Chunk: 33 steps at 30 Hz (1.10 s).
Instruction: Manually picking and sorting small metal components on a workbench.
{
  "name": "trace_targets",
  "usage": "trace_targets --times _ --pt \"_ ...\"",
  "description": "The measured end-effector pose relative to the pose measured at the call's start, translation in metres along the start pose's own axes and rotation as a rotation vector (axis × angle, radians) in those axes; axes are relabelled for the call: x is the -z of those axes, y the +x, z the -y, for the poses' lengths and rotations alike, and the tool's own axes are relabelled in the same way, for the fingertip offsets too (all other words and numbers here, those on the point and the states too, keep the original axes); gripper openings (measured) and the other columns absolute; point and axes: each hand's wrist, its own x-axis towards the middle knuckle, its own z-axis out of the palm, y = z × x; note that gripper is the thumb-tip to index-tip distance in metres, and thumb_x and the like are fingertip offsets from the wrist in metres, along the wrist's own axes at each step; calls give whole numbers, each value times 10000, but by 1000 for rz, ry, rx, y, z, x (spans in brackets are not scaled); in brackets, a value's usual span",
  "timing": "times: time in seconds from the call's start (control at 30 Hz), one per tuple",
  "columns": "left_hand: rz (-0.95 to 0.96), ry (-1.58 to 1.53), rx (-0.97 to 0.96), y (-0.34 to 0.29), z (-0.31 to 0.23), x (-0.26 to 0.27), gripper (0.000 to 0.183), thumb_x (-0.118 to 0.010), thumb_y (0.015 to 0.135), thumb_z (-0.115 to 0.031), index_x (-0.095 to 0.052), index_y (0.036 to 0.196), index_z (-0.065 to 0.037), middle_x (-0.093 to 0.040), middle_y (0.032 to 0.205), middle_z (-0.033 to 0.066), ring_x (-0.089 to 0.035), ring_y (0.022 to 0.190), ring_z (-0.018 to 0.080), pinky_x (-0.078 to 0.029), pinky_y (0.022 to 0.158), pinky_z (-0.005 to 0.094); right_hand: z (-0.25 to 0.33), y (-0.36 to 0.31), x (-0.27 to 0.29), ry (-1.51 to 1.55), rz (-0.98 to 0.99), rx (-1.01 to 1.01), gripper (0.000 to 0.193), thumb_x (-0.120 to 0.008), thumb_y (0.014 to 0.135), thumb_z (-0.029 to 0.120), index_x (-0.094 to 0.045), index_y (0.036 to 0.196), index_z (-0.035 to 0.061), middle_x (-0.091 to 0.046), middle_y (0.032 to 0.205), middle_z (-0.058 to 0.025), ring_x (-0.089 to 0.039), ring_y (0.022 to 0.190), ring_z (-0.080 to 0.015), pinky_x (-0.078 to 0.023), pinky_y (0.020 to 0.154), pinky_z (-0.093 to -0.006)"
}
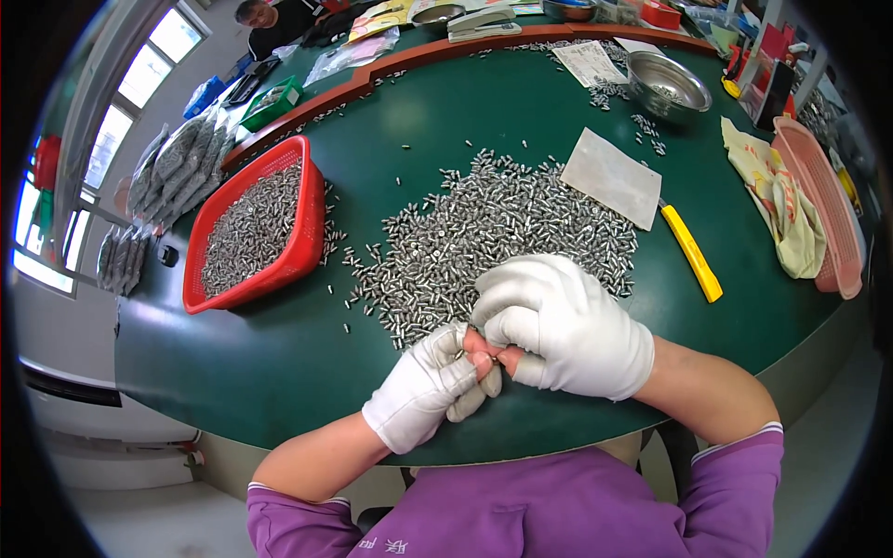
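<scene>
White gloves with bare fingertips cover both of my hands, which meet at the near edge of a large pile of small silvery metal pins (484,223). My left hand (433,381) is closed, its thumb and forefinger pinched together. Against those fingertips press the thumb and finger of my right hand (567,330), also closed. Whatever sits between the fingertips is too small and hidden to name. Beyond the right hand, a flat grey scraper blade (614,177) lies over the pile's right edge, and a yellow-handled tool (693,253) lies beside it.
At the left stands a red plastic basket (302,223) full of similar pins. A steel bowl (668,86) sits at the far right, near loose pins and a paper slip (591,63). A pink basket (819,209) and cloth (777,200) lie at the right edge. Another person (279,28) sits beyond.
</scene>
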Motion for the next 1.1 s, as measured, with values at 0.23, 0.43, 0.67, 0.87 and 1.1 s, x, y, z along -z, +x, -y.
trace_targets --times 0.23,0.43,0.67,0.87,1.1 --pt "107 -11 -31 2 -1 3 153 -613 985 -270 -563 988 -125 -606 802 19 -432 550 51 -294 473 191 -4 -5 0 74 -9 -103 235 -762 701 134 -571 836 108 -633 964 -37 -622 1001 -293 -493 824 -433" --pt "45 -12 -18 0 0 1 161 -622 978 -285 -563 988 -136 -606 803 22 -432 550 52 -292 475 186 -1 -5 -1 176 14 -80 206 -763 750 157 -594 857 107 -650 973 -50 -637 978 -291 -506 818 -420" --pt "160 35 2 2 -2 8 181 -614 981 -297 -562 1018 -128 -586 780 15 -417 543 51 -294 469 192 -3 -7 -1 241 97 -127 176 -729 789 157 -592 886 105 -641 1027 -54 -611 1049 -288 -479 901 -422" --pt "241 72 30 0 -9 7 213 -586 994 -328 -558 1016 -118 -461 678 -17 -315 511 60 -225 462 213 2 -12 -4 76 64 -87 194 -684 790 137 -573 944 96 -604 1074 -59 -578 1084 -292 -447 927 -418" --pt "311 -23 -99 4 -1 11 198 -600 983 -309 -546 1020 -122 -389 668 -33 -284 525 60 -221 478 214 -21 -10 18 -120 -212 -253 131 -646 858 197 -646 891 70 -646 938 -95 -616 896 -312 -504 801 -417"
